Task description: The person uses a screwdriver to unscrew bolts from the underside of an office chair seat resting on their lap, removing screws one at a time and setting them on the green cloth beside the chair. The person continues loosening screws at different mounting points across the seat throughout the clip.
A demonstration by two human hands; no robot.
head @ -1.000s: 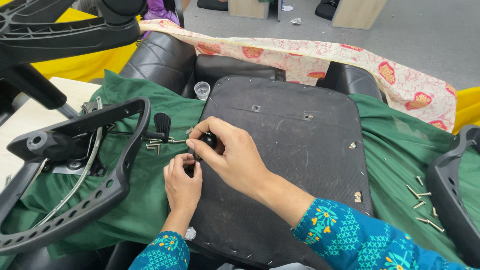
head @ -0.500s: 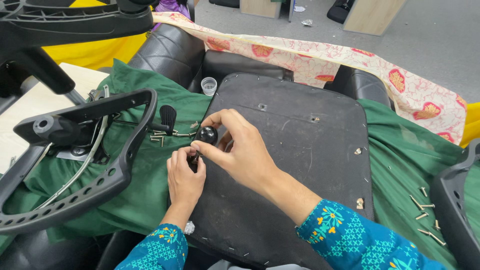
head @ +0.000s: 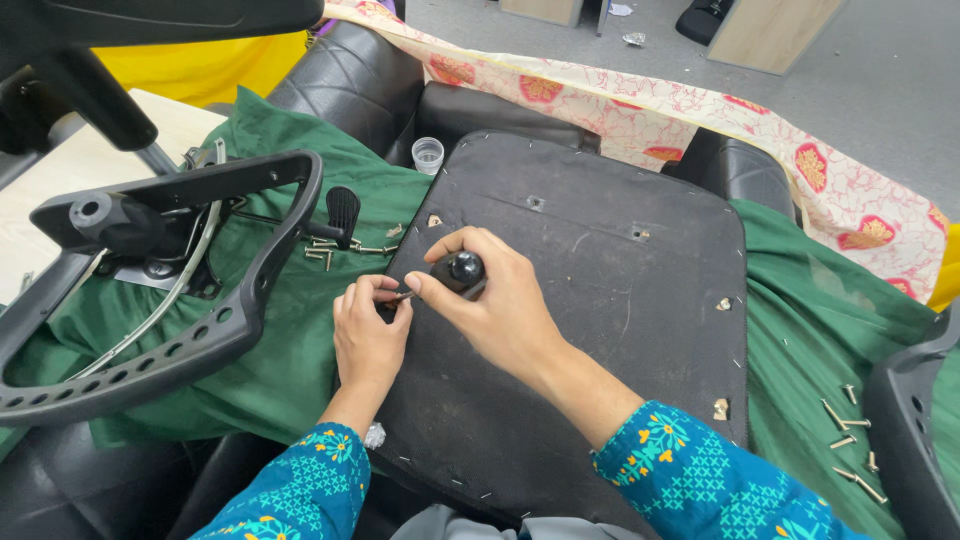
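An upturned black chair seat base [head: 600, 290] lies on a green cloth [head: 300, 300]. My right hand [head: 500, 310] grips a black screwdriver handle [head: 464, 268] over the seat's left edge. My left hand [head: 368, 335] sits just beside it, fingers pinched at the tool's tip and what looks like a small screw. The tip itself is hidden between my fingers.
A black chair armrest frame [head: 200, 300] lies at left on the cloth. Loose screws [head: 335, 250] lie near it, and several more screws [head: 850, 440] at right beside another black armrest [head: 915, 430]. A small clear cup [head: 428, 155] stands behind the seat. Floral fabric [head: 700, 120] drapes the sofa back.
Both hands have stayed together at the seat's left edge, the right one turning slightly on the screwdriver. The camera view has shifted a little closer.
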